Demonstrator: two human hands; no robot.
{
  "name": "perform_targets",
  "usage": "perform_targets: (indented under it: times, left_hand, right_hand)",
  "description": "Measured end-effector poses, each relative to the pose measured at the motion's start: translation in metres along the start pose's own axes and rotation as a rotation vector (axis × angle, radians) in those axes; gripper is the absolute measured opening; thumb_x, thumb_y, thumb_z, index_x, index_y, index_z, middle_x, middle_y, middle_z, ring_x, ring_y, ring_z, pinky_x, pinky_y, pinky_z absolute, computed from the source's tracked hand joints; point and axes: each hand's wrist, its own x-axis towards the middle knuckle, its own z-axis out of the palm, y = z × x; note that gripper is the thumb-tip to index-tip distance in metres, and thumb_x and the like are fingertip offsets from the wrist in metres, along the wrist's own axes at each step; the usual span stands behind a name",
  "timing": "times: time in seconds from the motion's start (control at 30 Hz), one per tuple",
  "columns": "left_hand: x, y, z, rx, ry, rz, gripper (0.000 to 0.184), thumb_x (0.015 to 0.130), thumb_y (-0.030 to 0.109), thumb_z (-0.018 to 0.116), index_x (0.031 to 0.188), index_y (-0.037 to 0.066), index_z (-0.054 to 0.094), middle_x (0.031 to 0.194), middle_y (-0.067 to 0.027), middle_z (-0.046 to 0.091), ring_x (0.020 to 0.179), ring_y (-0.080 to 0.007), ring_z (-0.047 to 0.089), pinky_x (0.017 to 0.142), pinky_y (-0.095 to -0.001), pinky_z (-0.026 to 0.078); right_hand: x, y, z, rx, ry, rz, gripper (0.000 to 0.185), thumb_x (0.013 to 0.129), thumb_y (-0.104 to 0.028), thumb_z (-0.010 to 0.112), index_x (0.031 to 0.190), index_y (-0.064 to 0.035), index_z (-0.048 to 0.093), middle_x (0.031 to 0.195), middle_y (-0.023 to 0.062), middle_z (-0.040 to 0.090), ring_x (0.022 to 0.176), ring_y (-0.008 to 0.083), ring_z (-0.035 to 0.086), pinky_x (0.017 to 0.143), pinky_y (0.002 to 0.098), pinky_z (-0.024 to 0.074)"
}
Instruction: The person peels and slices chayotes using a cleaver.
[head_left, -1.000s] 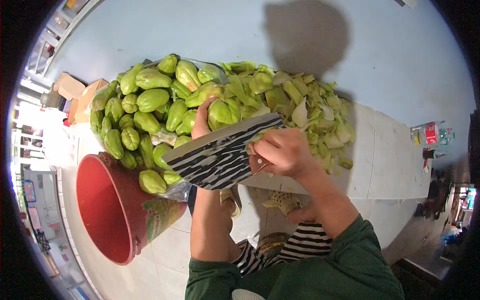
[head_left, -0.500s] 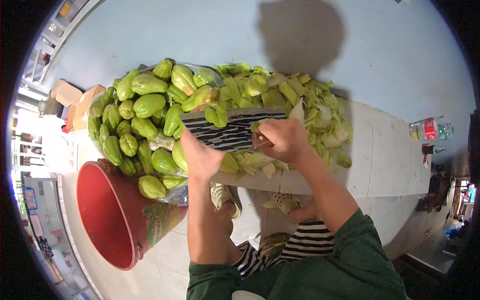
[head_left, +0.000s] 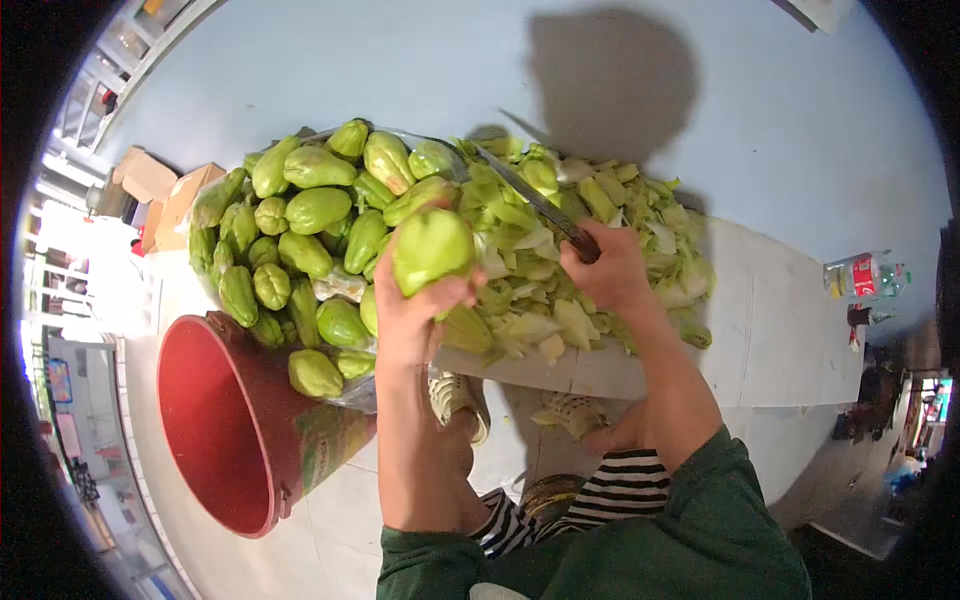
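Observation:
A light green chayote [head_left: 433, 250] sits in my left hand [head_left: 402, 318], whose fingers wrap around its sides and underside. My right hand [head_left: 610, 268] grips the dark handle of a cleaver [head_left: 528, 192]. The blade, seen nearly edge-on, points up and left over the peelings, apart from the chayote. Whole chayotes [head_left: 318, 210] are heaped to the left, partly on clear plastic. Pale green peelings and cut pieces [head_left: 520, 265] spread beneath and around my right hand.
A red bucket [head_left: 212, 425] lies tipped at the lower left, its mouth facing left. Cardboard boxes [head_left: 183, 200] stand behind the heap. On the far right are plastic bottles [head_left: 865, 277]. My feet in light clogs [head_left: 458, 408] are below the ledge [head_left: 740, 300].
The cleaver has turned from showing its broad striped face to nearly edge-on, moving away from my left hand. The chayote, hidden behind the blade before, now shows in my left hand.

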Motion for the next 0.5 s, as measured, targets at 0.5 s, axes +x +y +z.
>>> perform_targets:
  times: [0.5]
  left_hand:
    - [-0.002, -0.024, -0.036, 0.421, 0.147, 0.167, 0.059, 0.068, 0.012, 0.083, 0.118, -0.002, 0.056, 0.099, -0.0065, 0.065, 0.090, -0.0157, 0.062, 0.083, -0.0279, 0.050]
  right_hand:
    - [-0.032, -0.049, 0.012, 0.145, 0.169, -0.862, 0.029, 0.071, 0.003, 0.069, 0.059, -0.0097, 0.045, 0.054, 0.0041, 0.041, 0.042, 0.0238, 0.044, 0.039, 0.0345, 0.0333]
